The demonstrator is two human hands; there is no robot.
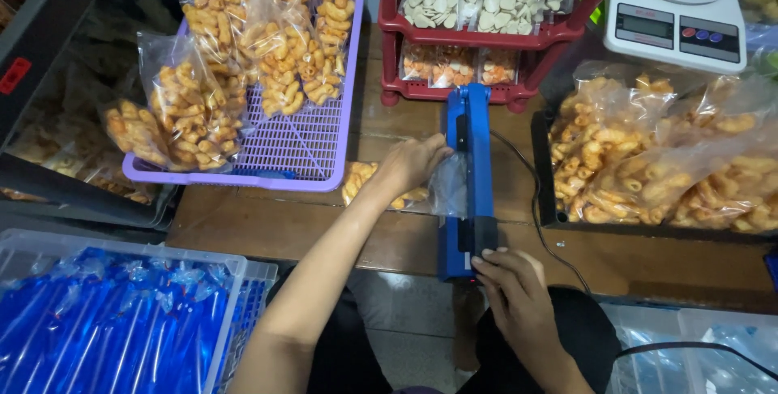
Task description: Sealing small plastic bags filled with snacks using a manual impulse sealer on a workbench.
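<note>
A blue heat sealer (pixel 468 130) lies lengthwise on the wooden table, its arm down. My right hand (pixel 514 289) presses on the black handle at its near end. My left hand (pixel 413 160) holds a clear plastic bag of orange curled snacks (pixel 362 179) by its neck, and the bag's open end (pixel 450 187) lies under the sealer's arm.
A purple mesh tray (pixel 300 147) with several filled snack bags stands at the back left. A red rack (pixel 478 33) of pale crackers and a white scale (pixel 677 9) stand behind. A large open bag of snacks (pixel 664 159) is at right. A crate of blue tubes (pixel 113 313) sits near left.
</note>
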